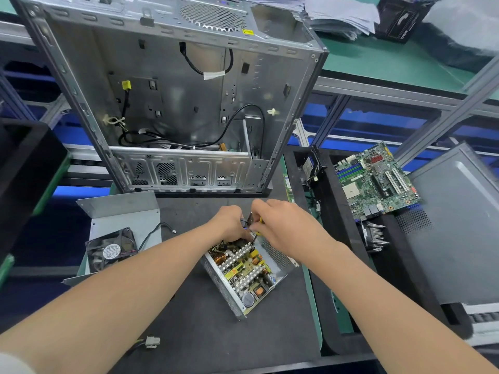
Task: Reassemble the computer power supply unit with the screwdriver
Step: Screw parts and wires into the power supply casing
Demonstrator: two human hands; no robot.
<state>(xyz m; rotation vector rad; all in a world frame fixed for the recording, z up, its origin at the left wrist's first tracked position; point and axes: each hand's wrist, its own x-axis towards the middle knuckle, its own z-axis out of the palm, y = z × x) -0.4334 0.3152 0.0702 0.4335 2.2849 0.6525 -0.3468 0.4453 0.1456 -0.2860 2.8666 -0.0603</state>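
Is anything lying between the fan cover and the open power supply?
Nothing solid: only the fan lead trails across the mat between the fan cover and the power supply, and the left forearm crosses that gap.

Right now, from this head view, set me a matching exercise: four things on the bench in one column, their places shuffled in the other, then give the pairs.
Things:
1. cooling fan
2. motherboard
3. computer case
4. power supply unit, lid off

Places:
A. middle of the dark mat
B. at the back, standing with its side open
C. far left, by the grey metal cover
D. far right, beyond the mat

Pairs: 1-C; 2-D; 3-B; 4-A.
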